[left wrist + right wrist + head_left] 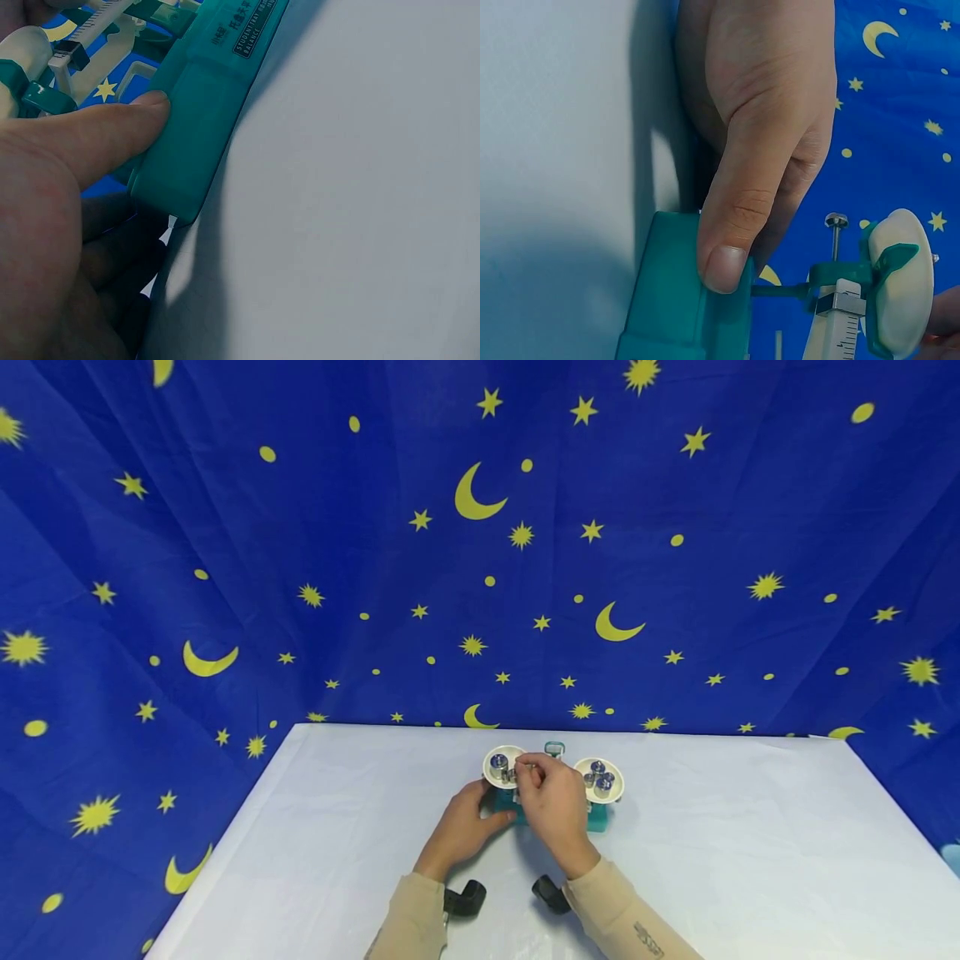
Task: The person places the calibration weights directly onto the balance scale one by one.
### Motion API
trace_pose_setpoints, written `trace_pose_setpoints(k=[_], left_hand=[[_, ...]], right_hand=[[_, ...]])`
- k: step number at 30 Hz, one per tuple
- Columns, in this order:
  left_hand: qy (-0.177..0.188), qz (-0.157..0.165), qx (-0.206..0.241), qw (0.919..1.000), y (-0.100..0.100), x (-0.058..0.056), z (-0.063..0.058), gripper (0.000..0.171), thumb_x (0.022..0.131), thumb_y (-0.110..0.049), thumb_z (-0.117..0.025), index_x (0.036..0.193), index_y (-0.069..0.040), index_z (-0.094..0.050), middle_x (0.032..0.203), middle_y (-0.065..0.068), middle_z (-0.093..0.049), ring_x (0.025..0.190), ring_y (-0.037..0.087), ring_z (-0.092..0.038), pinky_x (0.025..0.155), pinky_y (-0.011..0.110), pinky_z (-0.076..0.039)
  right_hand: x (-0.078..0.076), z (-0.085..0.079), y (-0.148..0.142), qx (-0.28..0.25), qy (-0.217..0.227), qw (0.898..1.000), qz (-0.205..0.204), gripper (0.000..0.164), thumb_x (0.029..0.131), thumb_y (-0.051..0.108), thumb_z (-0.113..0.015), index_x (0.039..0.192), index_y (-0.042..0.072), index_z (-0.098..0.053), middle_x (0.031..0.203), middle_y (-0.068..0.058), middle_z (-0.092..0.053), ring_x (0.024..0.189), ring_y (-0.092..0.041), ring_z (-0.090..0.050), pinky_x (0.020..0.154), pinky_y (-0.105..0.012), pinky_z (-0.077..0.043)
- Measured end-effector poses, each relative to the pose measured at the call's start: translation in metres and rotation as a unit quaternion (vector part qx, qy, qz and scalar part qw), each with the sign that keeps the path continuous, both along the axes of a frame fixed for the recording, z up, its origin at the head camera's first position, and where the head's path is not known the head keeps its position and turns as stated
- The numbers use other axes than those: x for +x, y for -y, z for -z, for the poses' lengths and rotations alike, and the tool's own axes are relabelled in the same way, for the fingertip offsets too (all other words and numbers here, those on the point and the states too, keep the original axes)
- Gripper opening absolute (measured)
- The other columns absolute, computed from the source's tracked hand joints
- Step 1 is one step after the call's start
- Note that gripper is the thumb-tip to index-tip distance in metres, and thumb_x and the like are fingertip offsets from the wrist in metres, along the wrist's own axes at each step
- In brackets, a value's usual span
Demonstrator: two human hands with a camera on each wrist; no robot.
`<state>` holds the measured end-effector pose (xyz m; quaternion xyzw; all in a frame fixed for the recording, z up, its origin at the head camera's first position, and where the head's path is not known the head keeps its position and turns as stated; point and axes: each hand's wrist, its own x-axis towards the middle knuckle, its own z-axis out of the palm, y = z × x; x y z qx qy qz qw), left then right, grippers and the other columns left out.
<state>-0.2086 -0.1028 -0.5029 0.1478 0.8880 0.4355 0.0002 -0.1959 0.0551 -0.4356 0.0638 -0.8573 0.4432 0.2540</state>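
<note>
A teal student tray balance (597, 819) stands on the table, with a white left pan (489, 777) and a white right pan (618, 783). My left hand (459, 825) grips the left end of its teal base (196, 142), the thumb on the front face and the fingers behind. My right hand (557, 802) reaches over the left pan, thumb and forefinger pinched at what looks like a small metal weight; the fingertips partly hide it. In the left pan stands a larger metal weight (498, 764) with small ones beside it. Several metal weights (603, 785) sit in the right pan.
A white cloth covers the table (337, 827). Black curved mounts (467, 899) project inward from both wrists, just in front of the balance. Behind the table hangs a blue curtain (375, 552) with yellow moons and stars.
</note>
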Motion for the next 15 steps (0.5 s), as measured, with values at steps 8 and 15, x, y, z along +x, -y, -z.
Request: trace_pose_setpoints(k=[8,15], left_hand=[[0.006,-0.004,-0.006,1.0,-0.0006,0.0005,-0.0015,0.065,0.09,-0.032,-0.075,0.141,0.001,-0.053,0.141,0.021,-0.056,0.133,0.035,-0.051,0.113,0.051,-0.04],[0.005,0.001,-0.007,1.0,-0.0003,0.0016,-0.0031,0.066,0.09,-0.032,-0.075,0.143,0.0,-0.052,0.142,0.02,-0.056,0.134,0.035,-0.051,0.113,0.051,-0.04]], right_hand=[[0.0,-0.0001,-0.0001,0.005,-0.003,1.0,-0.001,0.007,0.087,0.008,-0.073,0.089,0.005,-0.078,0.052,0.011,-0.043,0.046,-0.005,-0.036,0.044,-0.023,-0.03],[0.001,0.0004,-0.0005,-0.001,0.002,1.0,-0.004,0.008,0.088,0.008,-0.072,0.091,0.005,-0.079,0.051,0.011,-0.041,0.046,-0.006,-0.035,0.043,-0.023,-0.028]])
